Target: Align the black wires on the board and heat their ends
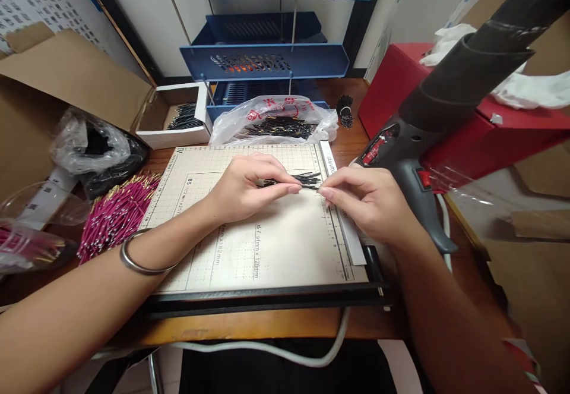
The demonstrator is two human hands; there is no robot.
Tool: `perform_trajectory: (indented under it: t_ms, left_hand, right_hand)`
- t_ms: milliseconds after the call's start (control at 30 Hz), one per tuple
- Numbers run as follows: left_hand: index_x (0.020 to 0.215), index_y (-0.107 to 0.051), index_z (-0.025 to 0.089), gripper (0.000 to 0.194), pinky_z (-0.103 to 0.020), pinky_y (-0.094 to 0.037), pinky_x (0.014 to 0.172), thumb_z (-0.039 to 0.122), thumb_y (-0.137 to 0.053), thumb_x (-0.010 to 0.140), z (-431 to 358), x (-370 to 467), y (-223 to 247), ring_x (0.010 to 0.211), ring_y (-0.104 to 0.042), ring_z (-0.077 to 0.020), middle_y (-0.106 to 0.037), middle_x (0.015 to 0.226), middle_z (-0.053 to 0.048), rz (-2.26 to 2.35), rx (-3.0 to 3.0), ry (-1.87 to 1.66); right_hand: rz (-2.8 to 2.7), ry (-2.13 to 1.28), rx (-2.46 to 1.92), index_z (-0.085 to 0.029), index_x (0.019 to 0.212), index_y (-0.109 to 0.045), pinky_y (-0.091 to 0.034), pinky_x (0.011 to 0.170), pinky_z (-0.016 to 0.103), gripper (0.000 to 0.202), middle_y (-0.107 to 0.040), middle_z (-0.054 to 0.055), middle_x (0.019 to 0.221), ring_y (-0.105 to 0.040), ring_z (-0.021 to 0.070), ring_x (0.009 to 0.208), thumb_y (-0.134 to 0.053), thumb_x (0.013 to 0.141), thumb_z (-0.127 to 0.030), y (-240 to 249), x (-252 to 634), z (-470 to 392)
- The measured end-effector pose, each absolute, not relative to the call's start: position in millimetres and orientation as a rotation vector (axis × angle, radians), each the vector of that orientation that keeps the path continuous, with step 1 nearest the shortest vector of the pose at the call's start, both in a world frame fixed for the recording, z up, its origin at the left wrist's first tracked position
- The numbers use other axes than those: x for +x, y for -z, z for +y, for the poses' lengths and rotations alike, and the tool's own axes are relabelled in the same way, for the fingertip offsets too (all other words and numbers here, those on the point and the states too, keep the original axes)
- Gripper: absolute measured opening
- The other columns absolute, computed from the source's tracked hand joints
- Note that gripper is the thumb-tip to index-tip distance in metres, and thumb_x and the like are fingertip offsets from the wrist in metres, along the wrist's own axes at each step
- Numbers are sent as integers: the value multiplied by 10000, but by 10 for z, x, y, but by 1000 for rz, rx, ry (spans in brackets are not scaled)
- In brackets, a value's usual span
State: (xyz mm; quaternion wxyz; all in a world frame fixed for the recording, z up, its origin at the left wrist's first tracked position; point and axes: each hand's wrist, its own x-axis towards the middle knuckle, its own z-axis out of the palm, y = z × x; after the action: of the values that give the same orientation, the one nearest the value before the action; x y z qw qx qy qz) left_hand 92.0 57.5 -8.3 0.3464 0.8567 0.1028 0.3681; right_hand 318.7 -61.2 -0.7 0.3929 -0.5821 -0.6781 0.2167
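Note:
A small bunch of thin black wires (309, 178) with bright metal ends lies over a cream paper-cutter board (285, 251) marked with a grid. My left hand (252, 186) is closed around the bunch, thumb and forefinger nearly together at its front, and its palm hides the rear part. At the bunch's right end, the fingertips of my right hand (367, 201) are pinched together, touching or very near the metal tips. Whatever sits between those fingertips is too small to make out. Beneath the right hand runs the board's white edge strip (351, 233).
Behind the board are a plastic bag (276, 126) of black wires, a white box (173, 135) and a blue rack (267, 61). Purple wires (118, 216) lie left. A heat gun (418, 162) and red box (396, 73) stand right. A white cable (285, 352) hangs in front.

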Motion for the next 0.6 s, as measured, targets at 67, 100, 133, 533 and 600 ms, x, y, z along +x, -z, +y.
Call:
perform_trajectory:
  t_ms: [67,100,133,533,600]
  left_hand:
    - [876,-875,216,123,-264,-621,746,286,-823,963,564,924,79,775,-772,-161,-843,855,-55,283,2206,-962]
    - [871,-872,212,121,-258,-620,752,270,-821,963,556,927,74,777,-773,-158,-843,853,-51,297,2191,-965]
    - [865,-869,207,121,-250,-617,757,252,-817,964,546,931,70,780,-774,-154,-843,850,-47,310,2170,-964]
    - [955,-875,208,50,-287,-615,801,236,-843,929,603,870,54,820,-779,-180,-851,896,-60,296,2274,-924]
    - [979,-873,208,69,-282,-608,807,205,-852,913,618,852,47,826,-772,-175,-852,901,-55,288,2308,-934]
  right_hand:
    - [-1678,-621,-1454,-195,812,-769,-440,687,330,202,-729,40,698,-606,163,641,-680,945,-319,13,3180,-614]
    - [-1655,-657,-1440,-189,814,-765,-432,663,322,206,-727,40,696,-604,159,632,-679,945,-323,15,3177,-614]
    - [-1635,-686,-1428,-185,816,-762,-417,636,315,207,-726,39,694,-601,155,623,-680,945,-326,17,3174,-615]
    - [-1609,-661,-1458,-177,849,-783,-358,583,299,171,-744,44,726,-627,156,645,-692,936,-292,82,3187,-601]
    - [-1612,-639,-1466,-178,853,-788,-345,575,299,161,-750,47,737,-627,158,648,-690,935,-276,101,3196,-604]
